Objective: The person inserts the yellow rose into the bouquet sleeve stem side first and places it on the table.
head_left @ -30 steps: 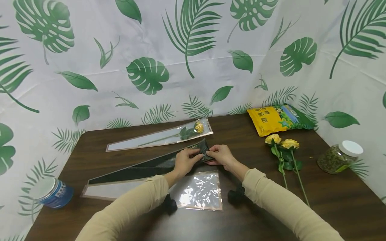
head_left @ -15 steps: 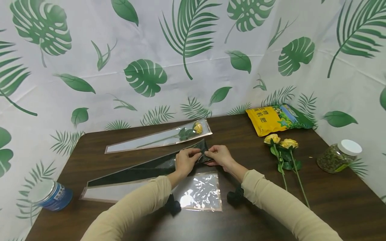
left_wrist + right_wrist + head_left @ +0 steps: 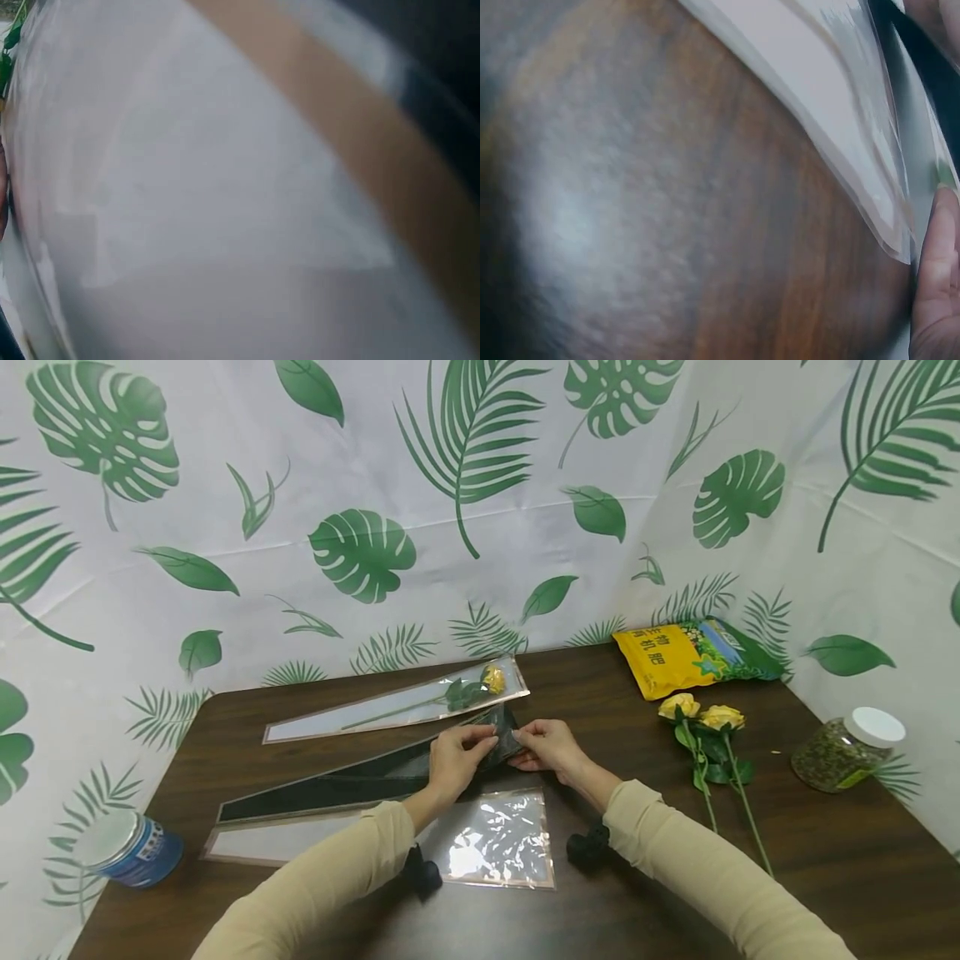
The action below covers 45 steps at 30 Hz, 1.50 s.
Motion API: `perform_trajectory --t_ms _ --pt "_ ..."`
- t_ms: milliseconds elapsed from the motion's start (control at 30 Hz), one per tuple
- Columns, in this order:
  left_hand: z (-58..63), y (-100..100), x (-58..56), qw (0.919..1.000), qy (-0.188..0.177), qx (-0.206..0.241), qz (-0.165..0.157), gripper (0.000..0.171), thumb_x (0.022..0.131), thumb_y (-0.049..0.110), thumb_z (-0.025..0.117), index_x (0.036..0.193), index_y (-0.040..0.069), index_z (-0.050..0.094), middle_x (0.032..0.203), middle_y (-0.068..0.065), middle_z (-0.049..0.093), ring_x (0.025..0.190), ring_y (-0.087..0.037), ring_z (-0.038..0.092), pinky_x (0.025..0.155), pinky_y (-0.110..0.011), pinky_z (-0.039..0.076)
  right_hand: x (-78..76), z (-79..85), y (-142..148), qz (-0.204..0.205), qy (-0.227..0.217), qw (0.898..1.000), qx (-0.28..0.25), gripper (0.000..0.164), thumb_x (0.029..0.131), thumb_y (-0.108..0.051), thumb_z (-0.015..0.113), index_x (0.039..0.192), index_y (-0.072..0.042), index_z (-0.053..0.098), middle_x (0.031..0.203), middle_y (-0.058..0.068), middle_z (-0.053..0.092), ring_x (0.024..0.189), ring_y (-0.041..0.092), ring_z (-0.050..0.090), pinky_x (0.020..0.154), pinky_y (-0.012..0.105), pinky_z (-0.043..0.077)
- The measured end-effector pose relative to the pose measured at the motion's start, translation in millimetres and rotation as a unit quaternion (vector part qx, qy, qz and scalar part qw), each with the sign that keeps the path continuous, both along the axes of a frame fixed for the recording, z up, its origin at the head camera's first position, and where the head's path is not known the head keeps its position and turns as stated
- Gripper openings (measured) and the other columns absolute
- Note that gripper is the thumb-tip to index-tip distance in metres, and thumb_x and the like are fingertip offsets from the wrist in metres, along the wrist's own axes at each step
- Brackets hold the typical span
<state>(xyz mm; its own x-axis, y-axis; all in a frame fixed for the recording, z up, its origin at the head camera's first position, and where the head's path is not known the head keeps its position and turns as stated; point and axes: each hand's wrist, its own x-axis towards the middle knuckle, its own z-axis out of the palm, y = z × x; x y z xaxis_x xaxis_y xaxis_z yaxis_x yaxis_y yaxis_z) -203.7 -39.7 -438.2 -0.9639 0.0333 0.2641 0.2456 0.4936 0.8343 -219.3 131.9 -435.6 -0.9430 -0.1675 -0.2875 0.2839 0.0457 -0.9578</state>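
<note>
A long tapered black flower sleeve [image 3: 322, 789] lies slanting across the table, with its wide end [image 3: 495, 731] lifted between both hands. My left hand [image 3: 453, 764] pinches the near side of that end between thumb and fingertips. At its right corner my right hand [image 3: 553, 747] pinches the film too. Just in front lies a clear and white flower sleeve [image 3: 495, 839] with a copper border, partly covered by my left forearm. In the right wrist view, part of my right hand [image 3: 937, 277] shows at the edge. The left wrist view is mostly filled by blurred pale film [image 3: 187, 172].
Behind lies another sleeve [image 3: 390, 706] with a yellow rose [image 3: 492, 679] inside. On the right are two loose yellow roses [image 3: 722, 718], a yellow fertiliser bag [image 3: 663, 662] and a jar of dried green bits [image 3: 832, 756]. A blue tin [image 3: 142, 852] stands at the left edge.
The black sleeve's wide end has been opened up a little between the fingers. My left hand has shifted slightly left; the right hand stays nearly in place.
</note>
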Motion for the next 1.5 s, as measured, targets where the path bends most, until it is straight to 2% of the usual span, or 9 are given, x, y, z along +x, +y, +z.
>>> perform_trajectory --t_ms 500,633,800,900,1100,1200,1333,1433,1500 --pt "13.7 -9 -2.4 0.9888 0.018 0.142 -0.042 0.018 0.079 0.008 0.074 0.095 0.0 0.073 0.093 -0.014 0.072 0.083 -0.009 0.063 0.07 -0.012 0.045 -8.5 1.5 7 -0.011 -0.014 1.0 0.008 0.02 0.097 -0.001 0.044 0.106 0.015 0.052 0.068 0.009 0.067 0.056 0.012 0.065 0.055 0.024 0.055" --pt "21.9 0 6.6 0.9891 0.011 0.134 -0.06 0.019 0.08 0.004 0.072 0.097 -0.005 0.071 0.094 -0.019 0.071 0.083 -0.02 0.065 0.066 -0.01 0.045 -1.6 3.4 15 -0.007 -0.009 1.0 0.016 0.022 0.097 -0.007 0.049 0.106 0.013 0.054 0.067 0.006 0.067 0.058 0.012 0.066 0.057 0.025 0.055" --pt "41.0 0 24.3 0.9935 0.023 0.105 -0.038 0.018 0.081 0.0 0.07 0.097 -0.008 0.07 0.095 -0.02 0.07 0.083 -0.031 0.067 0.064 -0.01 0.044 6.5 9.4 15 -0.004 0.019 1.0 -0.001 0.025 0.097 -0.016 0.053 0.102 0.008 0.055 0.069 0.002 0.065 0.06 0.011 0.066 0.06 0.025 0.055" --pt "40.2 1 26.2 0.994 0.026 0.101 -0.031 0.018 0.081 0.001 0.071 0.096 -0.007 0.07 0.096 -0.02 0.071 0.082 -0.03 0.067 0.063 -0.009 0.044 13.1 13.4 28 -0.02 0.03 0.999 0.0 0.023 0.095 -0.013 0.055 0.104 0.008 0.055 0.071 0.002 0.063 0.061 0.01 0.065 0.06 0.024 0.055" --pt "39.6 8 27.1 0.9934 0.024 0.104 -0.042 0.017 0.081 0.0 0.07 0.097 -0.008 0.07 0.096 -0.021 0.07 0.079 -0.028 0.066 0.062 -0.009 0.044 29.4 31.6 87 -0.053 0.083 0.995 0.034 0.025 0.094 -0.014 0.057 0.106 0.007 0.055 0.072 -0.001 0.063 0.063 0.008 0.065 0.063 0.025 0.056" --pt "38.8 9 25.3 0.9935 0.024 0.103 -0.041 0.017 0.081 0.0 0.07 0.096 -0.009 0.07 0.097 -0.021 0.07 0.079 -0.028 0.066 0.062 -0.01 0.044 29.9 50.8 119 -0.088 0.146 0.983 0.068 0.028 0.094 -0.017 0.057 0.106 0.009 0.055 0.071 -0.003 0.063 0.062 0.006 0.065 0.063 0.025 0.056" --pt "24.2 9 15.0 0.9927 0.025 0.111 -0.041 0.018 0.081 0.003 0.071 0.096 -0.006 0.071 0.096 -0.019 0.071 0.078 -0.025 0.066 0.061 -0.009 0.043 28.7 71.6 162 -0.123 0.209 0.945 0.218 0.029 0.095 -0.019 0.057 0.105 0.009 0.058 0.075 0.004 0.065 0.062 0.005 0.063 0.062 0.026 0.055" --pt "11.0 8 7.2 0.9919 0.028 0.117 -0.042 0.018 0.08 0.005 0.073 0.096 -0.003 0.072 0.096 -0.017 0.071 0.075 -0.017 0.065 0.061 -0.008 0.043 31.9 71.8 188 -0.098 0.198 0.912 0.346 0.029 0.095 -0.019 0.057 0.103 0.008 0.062 0.081 0.016 0.066 0.063 0.01 0.064 0.063 0.031 0.056" --pt "7.1 7 5.6 0.9918 0.029 0.116 -0.044 0.018 0.08 0.007 0.073 0.096 -0.002 0.073 0.096 -0.015 0.072 0.073 -0.009 0.063 0.061 -0.008 0.043 35.0 66.1 200 -0.071 0.176 0.898 0.397 0.028 0.094 -0.019 0.058 0.101 0.008 0.063 0.083 0.02 0.067 0.064 0.013 0.064 0.063 0.036 0.056"
